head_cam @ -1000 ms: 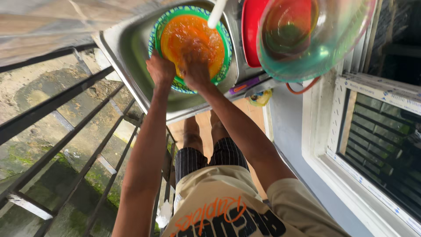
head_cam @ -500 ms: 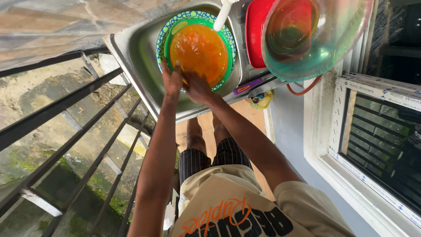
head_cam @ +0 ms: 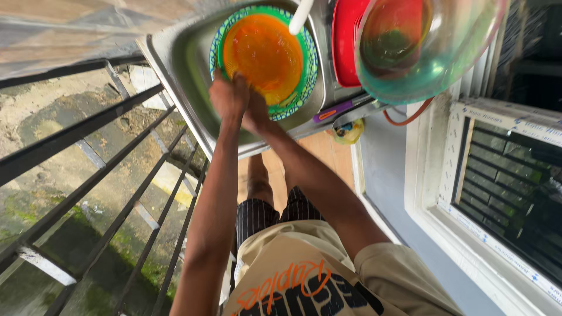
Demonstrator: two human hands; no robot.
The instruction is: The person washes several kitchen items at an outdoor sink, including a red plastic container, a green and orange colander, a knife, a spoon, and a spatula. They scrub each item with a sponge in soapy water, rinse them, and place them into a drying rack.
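1. Steel sink point(head_cam: 175, 64) holds everything; bare basin wall remains on its railing side.
2. Green patterned plate point(head_cam: 304, 88) under orange bowl point(head_cam: 263, 52), inside the sink.
3. Left hand point(head_cam: 227, 96) and right hand point(head_cam: 256, 111) grasp the bowl's near rim.

One steel sink point(head_cam: 175, 64) holds one orange bowl point(head_cam: 263, 52) sitting in one green patterned plate point(head_cam: 307, 82), under one white tap point(head_cam: 300, 16). At the sink's right edge stand one red basin point(head_cam: 344, 47) and one clear green bowl point(head_cam: 427, 64). Two hands, left hand point(head_cam: 225, 96) and right hand point(head_cam: 256, 111), are at the plate's near rim.
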